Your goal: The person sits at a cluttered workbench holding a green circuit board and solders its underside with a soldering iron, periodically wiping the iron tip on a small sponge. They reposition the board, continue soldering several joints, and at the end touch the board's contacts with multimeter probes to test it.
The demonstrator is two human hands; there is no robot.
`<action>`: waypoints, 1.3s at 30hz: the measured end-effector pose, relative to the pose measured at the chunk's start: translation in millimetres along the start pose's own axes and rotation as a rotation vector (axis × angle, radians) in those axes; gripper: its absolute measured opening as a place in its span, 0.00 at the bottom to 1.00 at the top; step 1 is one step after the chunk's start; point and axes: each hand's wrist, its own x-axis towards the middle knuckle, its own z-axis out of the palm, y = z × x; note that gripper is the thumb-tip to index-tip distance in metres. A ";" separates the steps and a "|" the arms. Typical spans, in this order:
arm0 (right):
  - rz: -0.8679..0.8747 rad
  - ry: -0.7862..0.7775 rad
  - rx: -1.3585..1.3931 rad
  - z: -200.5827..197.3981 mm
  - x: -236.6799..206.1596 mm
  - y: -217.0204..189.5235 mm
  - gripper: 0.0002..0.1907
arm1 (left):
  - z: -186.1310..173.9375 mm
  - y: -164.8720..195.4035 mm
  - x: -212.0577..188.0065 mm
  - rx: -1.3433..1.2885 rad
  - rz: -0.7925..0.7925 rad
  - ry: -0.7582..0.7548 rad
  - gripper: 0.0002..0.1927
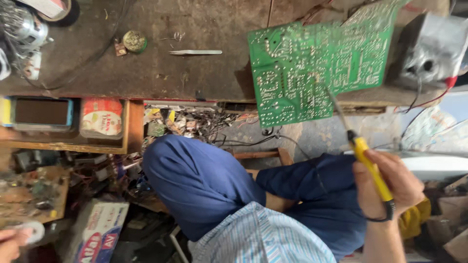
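One soldering iron (369, 165), one circuit board (312, 68)

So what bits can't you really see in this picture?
- Left hand: head view, cut off by the bottom-left corner; the white round thing it touches is blurred.
- Soldering iron tip: too thin against the green circuit board to tell if it touches.
- Circuit board's other face: turned away from the camera.
- Grey box: blurred and cut by the right edge.
- Right hand: fingers wrap the yellow handle, hiding part of it.
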 end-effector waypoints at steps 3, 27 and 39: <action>0.001 0.028 0.099 2.1 5.2 -0.1 0.09 | 10.3 9.8 9.4 0.184 0.135 0.081 0.11; -0.088 -0.009 -0.073 24.1 8.2 1.0 0.12 | 416.8 209.3 -279.6 -0.336 0.609 -0.583 0.15; -0.091 -0.024 -0.063 35.8 15.0 7.0 0.11 | 421.2 211.7 -282.7 -0.305 0.588 -0.613 0.15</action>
